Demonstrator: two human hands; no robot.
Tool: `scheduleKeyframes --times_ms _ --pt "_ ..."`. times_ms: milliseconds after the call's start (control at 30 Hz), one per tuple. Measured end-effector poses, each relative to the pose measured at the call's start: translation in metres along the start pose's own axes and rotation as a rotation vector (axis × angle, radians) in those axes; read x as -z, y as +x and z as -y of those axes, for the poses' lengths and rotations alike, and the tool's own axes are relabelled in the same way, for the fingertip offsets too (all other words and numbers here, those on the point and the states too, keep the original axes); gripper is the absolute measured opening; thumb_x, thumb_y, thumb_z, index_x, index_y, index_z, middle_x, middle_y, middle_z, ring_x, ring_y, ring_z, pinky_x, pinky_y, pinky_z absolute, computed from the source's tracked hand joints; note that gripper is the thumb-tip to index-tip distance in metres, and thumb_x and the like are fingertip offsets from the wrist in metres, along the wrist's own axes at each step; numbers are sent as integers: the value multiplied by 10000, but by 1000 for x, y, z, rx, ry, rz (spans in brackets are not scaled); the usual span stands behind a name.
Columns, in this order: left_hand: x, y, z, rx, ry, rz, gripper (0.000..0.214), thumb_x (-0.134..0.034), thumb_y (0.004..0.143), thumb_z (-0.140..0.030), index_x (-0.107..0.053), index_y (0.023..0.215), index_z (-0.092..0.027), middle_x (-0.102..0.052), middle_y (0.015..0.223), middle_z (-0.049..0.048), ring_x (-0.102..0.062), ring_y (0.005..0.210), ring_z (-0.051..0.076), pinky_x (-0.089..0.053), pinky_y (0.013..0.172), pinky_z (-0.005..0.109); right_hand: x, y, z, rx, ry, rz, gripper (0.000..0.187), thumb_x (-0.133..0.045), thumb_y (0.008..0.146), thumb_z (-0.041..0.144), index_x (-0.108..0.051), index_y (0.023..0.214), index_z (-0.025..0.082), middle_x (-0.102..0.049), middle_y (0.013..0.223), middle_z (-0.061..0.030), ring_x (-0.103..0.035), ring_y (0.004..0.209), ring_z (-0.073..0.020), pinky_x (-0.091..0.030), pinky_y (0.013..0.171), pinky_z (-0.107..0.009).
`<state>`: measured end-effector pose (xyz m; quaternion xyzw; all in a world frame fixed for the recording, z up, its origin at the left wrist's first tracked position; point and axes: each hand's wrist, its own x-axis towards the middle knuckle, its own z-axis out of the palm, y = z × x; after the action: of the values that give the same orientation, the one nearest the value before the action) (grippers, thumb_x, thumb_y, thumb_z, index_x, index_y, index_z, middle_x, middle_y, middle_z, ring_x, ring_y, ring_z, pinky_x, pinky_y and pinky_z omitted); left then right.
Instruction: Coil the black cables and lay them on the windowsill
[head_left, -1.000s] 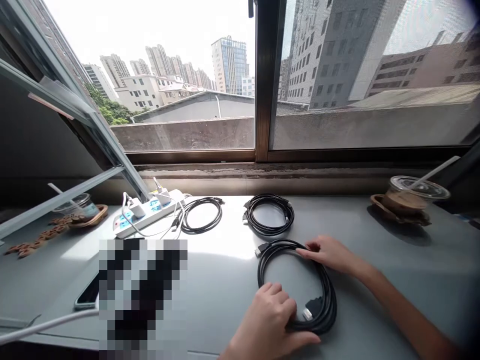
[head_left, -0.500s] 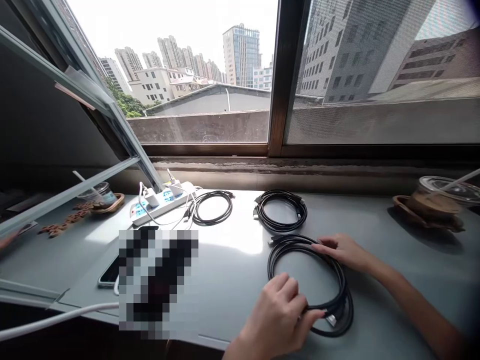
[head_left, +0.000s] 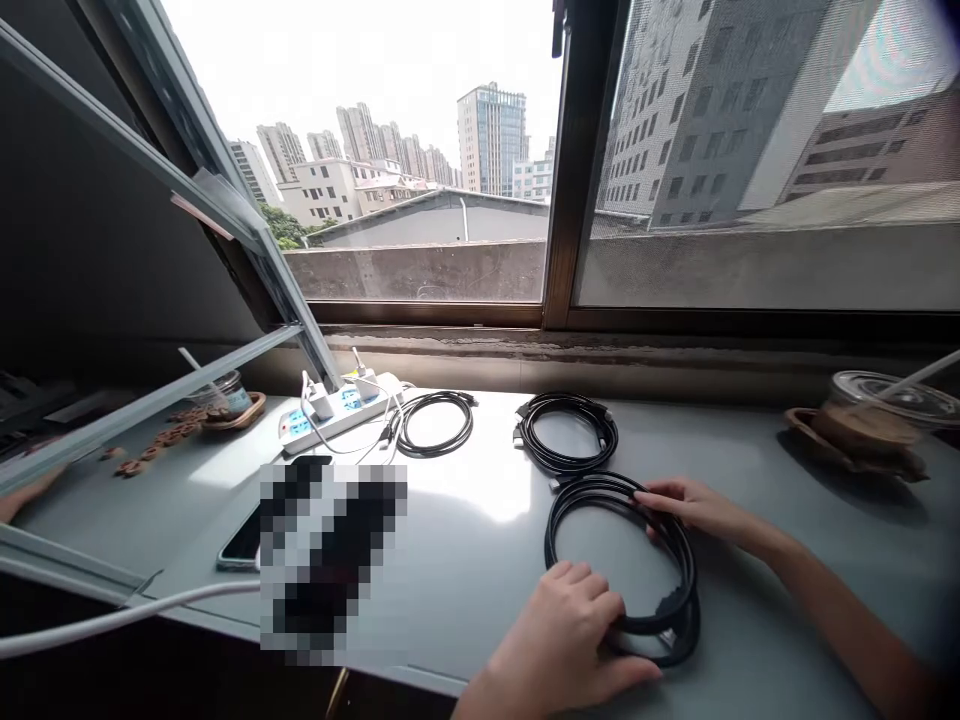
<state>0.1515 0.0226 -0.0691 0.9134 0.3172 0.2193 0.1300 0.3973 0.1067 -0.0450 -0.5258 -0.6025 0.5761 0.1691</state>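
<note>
A large black coiled cable [head_left: 570, 495] lies on the grey table [head_left: 465, 540] in front of me. My left hand [head_left: 559, 645] rests on its near side, fingers curled over the strands. My right hand [head_left: 694, 505] touches its far right side, fingertips pressed on the loops. A plug end [head_left: 670, 632] shows at the coil's near right. Two smaller black coils lie behind: one in the middle [head_left: 568, 432], one further left [head_left: 437, 424].
A white power strip [head_left: 339, 407] with chargers sits at the back left beside an open window frame [head_left: 150, 400]. A phone [head_left: 244, 540] lies near a blurred patch. Iced drinks on wooden coasters stand far left [head_left: 225, 395] and far right [head_left: 874, 425]. A white cable [head_left: 112, 620] runs along the front edge.
The view has shifted, so everything sits slightly further right and lower. My left hand has closed a little more over the near strands. The right hand stays on the coil's far side.
</note>
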Motion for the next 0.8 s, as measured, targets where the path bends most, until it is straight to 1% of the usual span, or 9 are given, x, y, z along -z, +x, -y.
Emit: scheduleKeyframes --times_ms 67,167,267,333,433,500,567,633,800 --pt "-2 0 2 -12 5 25 496 -660 713 -619 -473 683 -161 -534 699 -2 -498 675 137 -378 629 286 -1 -4 3 3 73 4 475 -575 776 600 -574 891 139 -604 693 -41 -497 602 -126 -294 509 -238" --pt "-2 0 2 9 -35 18 518 -674 685 -637 -468 655 -163 -527 676 0 -497 693 148 -384 666 294 -8 -12 9 91 203 9 445 -599 772 562 -573 921 144 -486 584 13 -390 535 -99 -266 493 -243" --pt "7 -2 -2 80 -172 -45 404 -725 698 -511 -517 719 -165 -562 719 12 -510 775 167 -397 732 291 -22 -22 20 213 320 26 450 -629 725 578 -538 845 154 -383 525 54 -265 459 -67 -173 445 -239" --pt "23 -3 -7 106 -333 -53 381 -745 673 -475 -568 827 -175 -590 798 25 -517 857 187 -402 809 302 -34 -29 33 312 361 68 451 -640 706 587 -479 729 166 -351 499 65 -242 436 -54 -158 435 -236" --pt "62 1 -17 100 -620 18 708 -709 593 -663 -570 1112 -202 -582 1072 76 -493 1044 252 -386 941 360 -49 -42 67 437 350 143 454 -635 718 576 -418 674 179 -303 471 81 -236 422 -47 -205 443 -228" --pt "93 12 -23 113 -796 8 704 -493 758 -723 -528 1220 -193 -548 1181 100 -482 1112 256 -387 959 365 -55 -51 97 477 259 145 420 -650 732 528 -431 677 174 -332 507 71 -261 445 -46 -236 457 -219" --pt "124 29 -28 176 -862 -167 611 -287 886 -662 -635 1017 -177 -577 1129 82 -510 1078 220 -404 941 324 -60 -59 129 525 103 60 361 -639 769 472 -468 689 165 -376 577 46 -308 498 -56 -250 463 -210" --pt "151 49 -33 250 -874 -334 586 -305 909 -607 -646 780 -148 -631 943 66 -573 919 189 -422 907 301 -64 -65 156 607 -67 -45 296 -639 778 428 -514 736 162 -403 622 32 -347 539 -69 -277 479 -209" --pt "191 81 -44 245 -763 -380 373 -561 840 -503 -563 713 -153 -590 645 -1 -576 652 133 -432 606 211 -74 -64 197 808 -500 -514 290 -687 682 412 -521 684 174 -394 527 45 -333 487 -74 -238 446 -208"
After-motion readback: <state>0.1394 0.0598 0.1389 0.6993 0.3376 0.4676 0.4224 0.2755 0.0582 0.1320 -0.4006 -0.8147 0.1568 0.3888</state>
